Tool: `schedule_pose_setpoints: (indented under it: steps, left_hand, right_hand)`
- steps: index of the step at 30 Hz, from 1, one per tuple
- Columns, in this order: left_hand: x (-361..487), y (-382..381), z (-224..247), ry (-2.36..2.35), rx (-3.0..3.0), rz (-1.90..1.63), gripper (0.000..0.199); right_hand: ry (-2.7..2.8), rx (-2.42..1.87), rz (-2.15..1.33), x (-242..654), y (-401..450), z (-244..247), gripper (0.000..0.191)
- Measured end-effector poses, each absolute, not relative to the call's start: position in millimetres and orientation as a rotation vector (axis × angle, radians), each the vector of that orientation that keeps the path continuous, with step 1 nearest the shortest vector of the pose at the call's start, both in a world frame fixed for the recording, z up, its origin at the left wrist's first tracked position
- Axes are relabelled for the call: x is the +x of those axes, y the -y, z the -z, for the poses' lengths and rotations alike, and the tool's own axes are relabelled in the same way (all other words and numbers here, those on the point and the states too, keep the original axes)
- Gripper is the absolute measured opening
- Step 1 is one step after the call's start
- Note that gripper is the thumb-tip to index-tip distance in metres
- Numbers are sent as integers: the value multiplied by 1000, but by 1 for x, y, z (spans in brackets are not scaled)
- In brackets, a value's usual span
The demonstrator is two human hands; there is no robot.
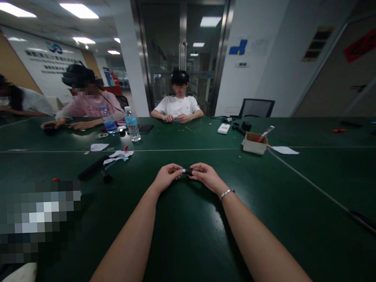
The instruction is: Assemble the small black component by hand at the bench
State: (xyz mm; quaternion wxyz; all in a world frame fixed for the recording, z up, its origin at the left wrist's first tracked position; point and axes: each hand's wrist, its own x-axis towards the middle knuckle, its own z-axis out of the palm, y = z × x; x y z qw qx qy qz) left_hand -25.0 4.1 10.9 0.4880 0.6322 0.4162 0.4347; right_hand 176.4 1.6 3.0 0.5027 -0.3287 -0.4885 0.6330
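A small dark cylinder with a silver end [187, 171] is held level between my two hands, just above the green table [185, 232]. My left hand [168, 177] pinches its silver end with thumb and fingers. On the black end, my right hand [205, 176] has its thumb and fingers closed; a silver bracelet [227, 193] is on that wrist. The fingertips cover parts of the cylinder, and its fine detail is too small to make out.
Two water bottles [132, 124] stand at the back left, near crumpled white paper [118, 156] and a black object [93, 167]. An open box [255, 144] sits to the right. Across the table sits a person in a white shirt [177, 106]; others sit at left.
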Motion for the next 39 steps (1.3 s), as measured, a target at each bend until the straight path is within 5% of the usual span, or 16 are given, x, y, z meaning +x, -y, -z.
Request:
schedule_pose_setpoints:
  steps: [28,39]
  left_hand:
    - [-17,-10,-4,-1334,1636,-950,55]
    - [-16,-15,8,-1268,1658,-1108,35]
  right_hand:
    - [1254,-805,-1526,177,-2,-2,31]
    - [1241,-849,-1500,174,-3,-1,31]
